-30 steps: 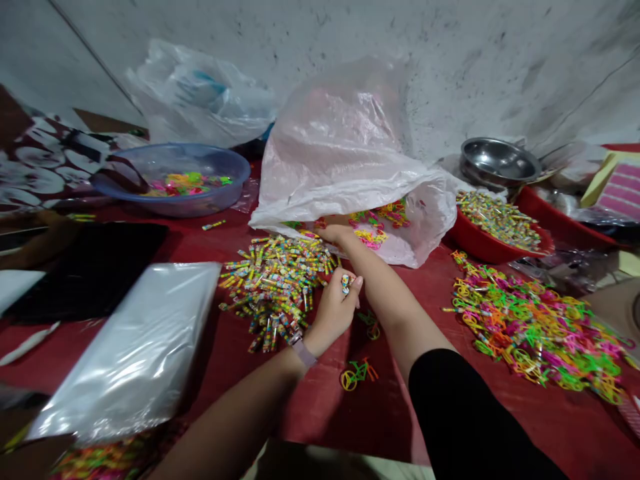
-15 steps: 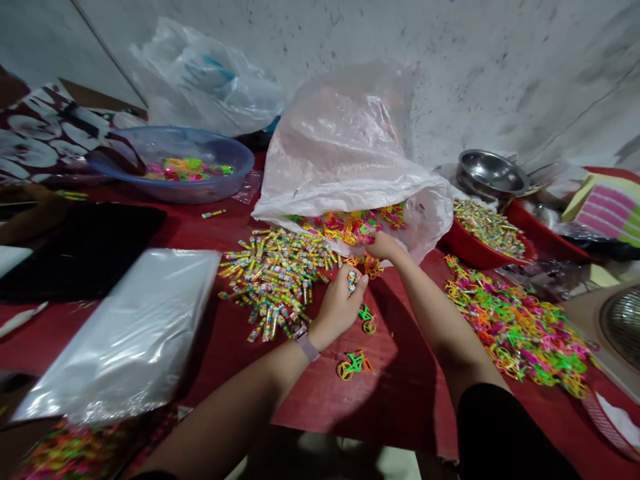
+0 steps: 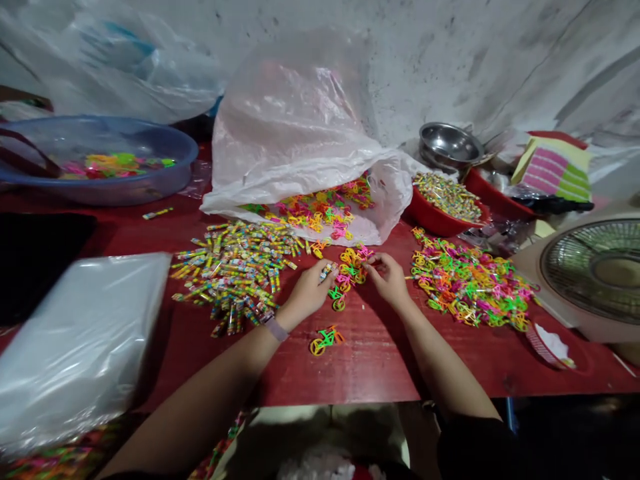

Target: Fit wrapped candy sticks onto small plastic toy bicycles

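My left hand [image 3: 311, 288] is closed around a few small printed tubes [image 3: 327, 270], which look like wrapped candy; their ends show at the thumb. To its left lies a heap of the same tubes [image 3: 240, 263]. My right hand [image 3: 390, 277] has thumb and forefinger pinched at the edge of a small bunch of plastic toy bicycles [image 3: 353, 263], with a bright piece at the fingertips. Between me and that bunch, one green, yellow and orange bicycle [image 3: 326, 340] lies alone. Behind both hands, a white plastic bag [image 3: 300, 153] lies with its mouth open, more bicycles spilling from it.
A large bicycle pile [image 3: 470, 280] and a fan [image 3: 595, 267] are on the right. Behind stand a red bowl of tubes [image 3: 417, 217] and a metal bowl [image 3: 450, 147]. Clear plastic sleeves [image 3: 90, 327] and a blue basin [image 3: 165, 177] are on the left. The red table's front edge is near.
My right hand came out of the bag, drawing toy bicycles onto the table in front of it. My left hand keeps its tubes. The view has swung right.
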`<state>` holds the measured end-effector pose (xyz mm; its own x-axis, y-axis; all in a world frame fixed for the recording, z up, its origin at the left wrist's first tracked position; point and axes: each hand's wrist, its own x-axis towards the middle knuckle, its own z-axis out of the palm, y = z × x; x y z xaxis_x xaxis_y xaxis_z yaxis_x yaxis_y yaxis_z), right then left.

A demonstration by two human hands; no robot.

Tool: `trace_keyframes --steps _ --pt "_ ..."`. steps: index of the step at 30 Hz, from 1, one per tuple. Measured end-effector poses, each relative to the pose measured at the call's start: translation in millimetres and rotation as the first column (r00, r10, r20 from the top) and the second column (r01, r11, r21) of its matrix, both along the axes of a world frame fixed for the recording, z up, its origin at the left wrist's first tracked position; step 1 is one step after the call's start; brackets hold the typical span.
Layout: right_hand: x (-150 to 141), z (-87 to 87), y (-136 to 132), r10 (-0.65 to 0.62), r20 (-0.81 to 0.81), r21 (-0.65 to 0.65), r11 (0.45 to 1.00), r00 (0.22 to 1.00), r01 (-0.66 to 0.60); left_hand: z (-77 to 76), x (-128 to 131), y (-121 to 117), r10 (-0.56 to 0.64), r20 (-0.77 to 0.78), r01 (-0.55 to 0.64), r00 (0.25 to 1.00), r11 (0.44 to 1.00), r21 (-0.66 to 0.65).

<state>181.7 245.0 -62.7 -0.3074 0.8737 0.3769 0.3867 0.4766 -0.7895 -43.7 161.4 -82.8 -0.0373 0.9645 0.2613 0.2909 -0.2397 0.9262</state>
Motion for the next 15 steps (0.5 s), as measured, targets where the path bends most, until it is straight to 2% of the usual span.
trace_keyframes --steps 2,3,6,8,10,13,15 --pt "4 -0.9 -7 -0.044 -0.174 -0.066 0.997 0.984 0.033 -4.9 2 0 -0.02 0.025 0.021 0.999 0.999 -0.028" --pt "5 0.4 -10 -0.041 -0.27 -0.12 0.993 0.962 0.009 -6.7 4 0 -0.026 0.048 0.028 0.999 0.999 -0.041" --pt "2 5.8 -18 0.072 -0.465 -0.279 0.934 0.882 -0.223 -7.3 10 -2 -0.089 0.15 0.102 0.985 0.992 -0.077" --pt "-4 6.7 -25 0.144 -0.515 -0.345 0.867 0.845 -0.358 -4.3 15 -5 -0.164 0.214 0.187 0.963 0.978 -0.09" --pt "-13 4.2 -32 0.171 -0.529 -0.379 0.829 0.831 -0.412 -0.7 20 -8 -0.218 0.276 0.253 0.936 0.962 -0.1" --pt "-25 -3.0 -40 0.179 -0.522 -0.392 0.818 0.834 -0.421 1.4 25 -10 -0.221 0.365 0.274 0.904 0.956 -0.101" --pt "-29 -8.4 -41 0.143 -0.5 -0.389 0.844 0.854 -0.369 -0.3 26 -10 -0.205 0.422 0.273 0.883 0.956 -0.106"
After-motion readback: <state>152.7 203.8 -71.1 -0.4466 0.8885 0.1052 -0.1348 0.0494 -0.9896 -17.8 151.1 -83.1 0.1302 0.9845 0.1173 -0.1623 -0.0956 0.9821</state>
